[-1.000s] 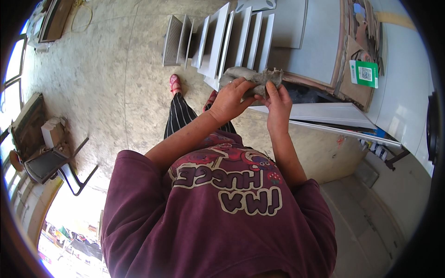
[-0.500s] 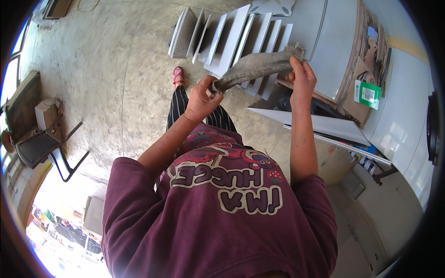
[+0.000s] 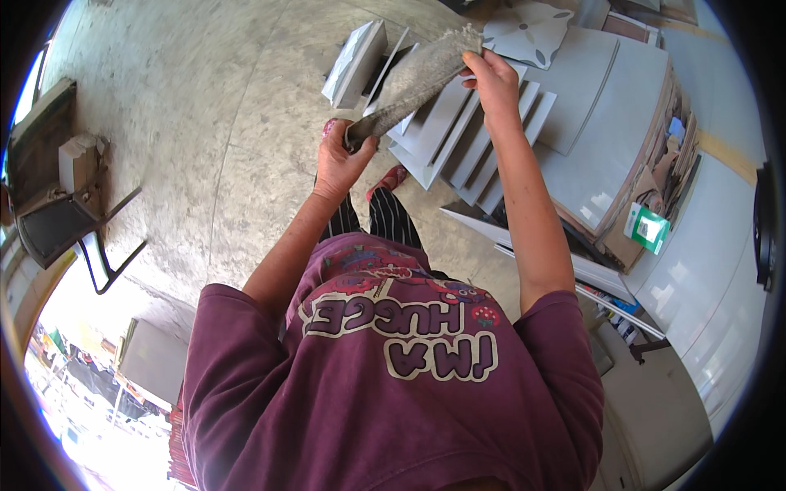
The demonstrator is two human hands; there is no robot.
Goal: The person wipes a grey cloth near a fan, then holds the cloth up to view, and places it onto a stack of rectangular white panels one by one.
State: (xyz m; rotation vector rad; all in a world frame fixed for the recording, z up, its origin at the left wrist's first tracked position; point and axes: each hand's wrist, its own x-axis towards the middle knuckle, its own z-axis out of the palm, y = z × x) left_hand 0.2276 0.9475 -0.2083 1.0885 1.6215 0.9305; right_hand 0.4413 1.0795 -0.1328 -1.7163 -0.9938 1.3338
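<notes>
A worn grey cloth (image 3: pixel 422 78) with a frayed far end is stretched slantwise between my two hands, in front of my body. My left hand (image 3: pixel 340 159) is closed on its lower, bunched end, thumb toward me. At the upper right end, my right hand (image 3: pixel 491 80) pinches the frayed edge between thumb and fingers. Just beneath and beyond the cloth stands a row of thin white tiles or panels (image 3: pixel 442 127) on edge; the cloth hides part of the row.
Large pale slabs (image 3: pixel 585 106) lean at the right, with flattened cardboard (image 3: pixel 655 184) and a green card (image 3: pixel 647 227) beside them. A patterned tile (image 3: pixel 528 33) lies beyond the row. On the left, a black chair (image 3: pixel 57 229) stands on the concrete floor (image 3: pixel 205 106).
Both hands have moved farther out and to the left, carrying the cloth, which now spreads wider and tilts more steeply. My body has shifted closer to the row, and the other foot now shows.
</notes>
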